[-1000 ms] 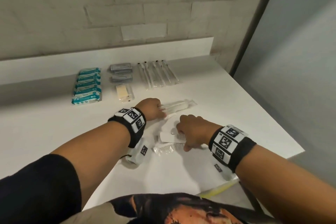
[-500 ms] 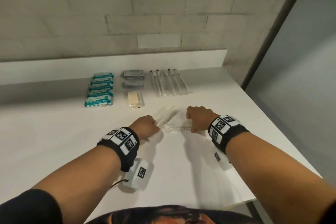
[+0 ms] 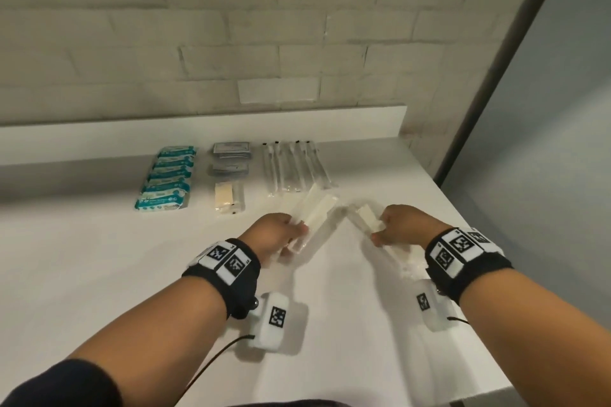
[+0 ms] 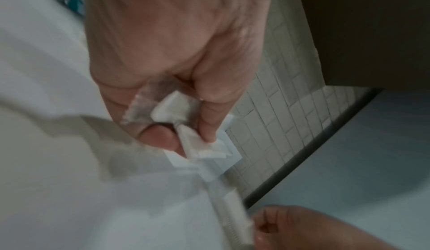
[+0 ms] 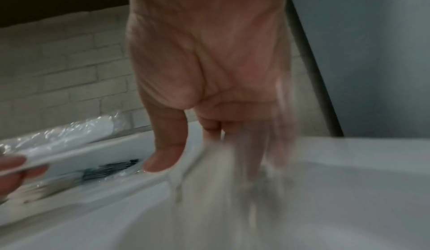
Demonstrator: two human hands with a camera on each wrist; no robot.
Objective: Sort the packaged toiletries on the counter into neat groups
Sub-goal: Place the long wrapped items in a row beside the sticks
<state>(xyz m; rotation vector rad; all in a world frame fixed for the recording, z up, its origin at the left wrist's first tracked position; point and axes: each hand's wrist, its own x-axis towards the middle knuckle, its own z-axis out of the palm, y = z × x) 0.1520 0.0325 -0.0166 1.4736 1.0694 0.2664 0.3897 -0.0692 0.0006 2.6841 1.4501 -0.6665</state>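
My left hand (image 3: 295, 231) pinches two white combs in clear wrappers (image 3: 315, 216), which point up and away toward the back row. In the left wrist view the thumb and fingers (image 4: 207, 125) squeeze the wrapper end (image 4: 200, 149). My right hand (image 3: 380, 235) grips another wrapped white comb (image 3: 366, 221), tilted toward the left one. It is blurred in the right wrist view (image 5: 223, 163). Both hands hover above the white counter (image 3: 99, 258).
Sorted rows lie along the back: teal packets (image 3: 168, 178), grey sachets (image 3: 231, 158), a cream packet (image 3: 228, 198), and wrapped toothbrushes (image 3: 297, 168). A raised ledge (image 3: 198, 132) and brick wall stand behind. The counter's right edge (image 3: 515, 274) drops off beside my right arm.
Both hands have left the near pile and moved away toward the back rows, each carrying wrapped combs. They have spread apart, and no packets show at the near spot now.
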